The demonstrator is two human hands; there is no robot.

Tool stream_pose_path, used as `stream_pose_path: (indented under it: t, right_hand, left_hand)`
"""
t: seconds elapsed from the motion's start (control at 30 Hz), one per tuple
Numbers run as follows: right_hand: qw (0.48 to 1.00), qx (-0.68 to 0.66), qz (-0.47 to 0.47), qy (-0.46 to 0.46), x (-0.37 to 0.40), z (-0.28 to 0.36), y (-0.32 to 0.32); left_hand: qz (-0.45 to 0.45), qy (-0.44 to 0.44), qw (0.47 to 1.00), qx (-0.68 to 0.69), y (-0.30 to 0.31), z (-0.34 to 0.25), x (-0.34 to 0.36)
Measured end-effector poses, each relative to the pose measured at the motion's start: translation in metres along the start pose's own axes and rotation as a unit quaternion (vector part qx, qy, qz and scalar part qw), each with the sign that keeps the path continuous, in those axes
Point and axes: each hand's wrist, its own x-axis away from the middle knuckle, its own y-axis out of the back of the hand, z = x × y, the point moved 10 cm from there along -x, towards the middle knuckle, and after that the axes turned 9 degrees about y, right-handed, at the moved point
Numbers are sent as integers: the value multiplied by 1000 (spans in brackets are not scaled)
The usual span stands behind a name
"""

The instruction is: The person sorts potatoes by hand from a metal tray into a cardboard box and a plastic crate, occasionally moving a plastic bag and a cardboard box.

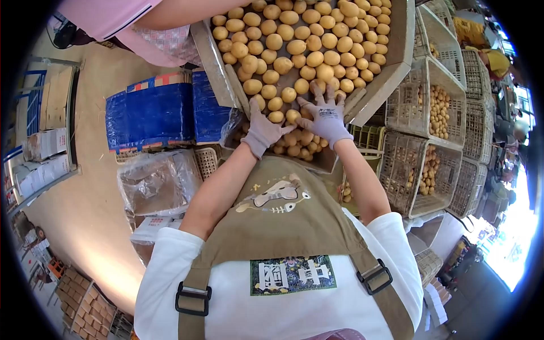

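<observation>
A sloped sorting tray (391,79) with raised side boards holds many round, yellow-brown, potato-like pieces of produce (330,41). My left hand (263,131), in a pale knit glove, is at the left of the tray's narrow mouth with its fingers spread, beside the lowest pieces. My right hand (328,120), gloved alike, lies with fingers spread over the pieces on the right of the mouth. Neither hand is closed around a piece. Beneath the mouth, right in front of my apron (283,226), a container with more produce (300,145) is partly hidden by my hands.
Plastic crates (422,105) partly filled with the same produce stand on the right. Blue-wrapped boxes (150,113) and a plastic-covered carton (158,178) are on the left. Another person in a pink top (102,17) reaches an arm across the tray's far left.
</observation>
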Motion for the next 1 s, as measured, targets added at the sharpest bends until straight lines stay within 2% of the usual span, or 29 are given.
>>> stream_pose_path:
  t: [0.13,0.47,0.57,0.67,0.7,0.73,0.77,0.8,0.83,0.9,1.0]
  right_hand:
    - [999,-20,30,-17,-3,-3,-8]
    - [1000,-16,6,3,-2,-3,-7]
    - [999,7,-39,12,3,3,10]
    - [968,-233,-87,-20,-7,-30,15]
    - [899,-396,-126,-137,-1,-55,18]
    - [932,-291,-188,-110,-7,-66,46]
    - [935,-163,-306,-69,-3,-59,76]
    - [909,-30,-415,-25,8,-42,102]
    - [947,-42,-314,-48,-9,-45,88]
    - [989,-63,-104,-89,-35,-51,59]
    - [949,-183,-252,-44,-65,-29,83]
  left_hand:
    - [-79,13,996,40,13,3,-6]
    - [-69,14,998,7,10,2,-2]
    - [-64,12,998,-1,9,1,-2]
    - [-62,12,998,-12,15,0,-5]
    - [-76,15,997,-9,20,0,-7]
    - [-89,19,996,-7,23,1,-7]
    - [-87,19,996,-11,23,1,-8]
    - [-85,19,996,-16,20,2,-6]
    - [-84,21,996,-21,18,4,-4]
    - [-65,27,997,-3,7,7,-1]
    - [-48,14,999,-8,-6,8,1]
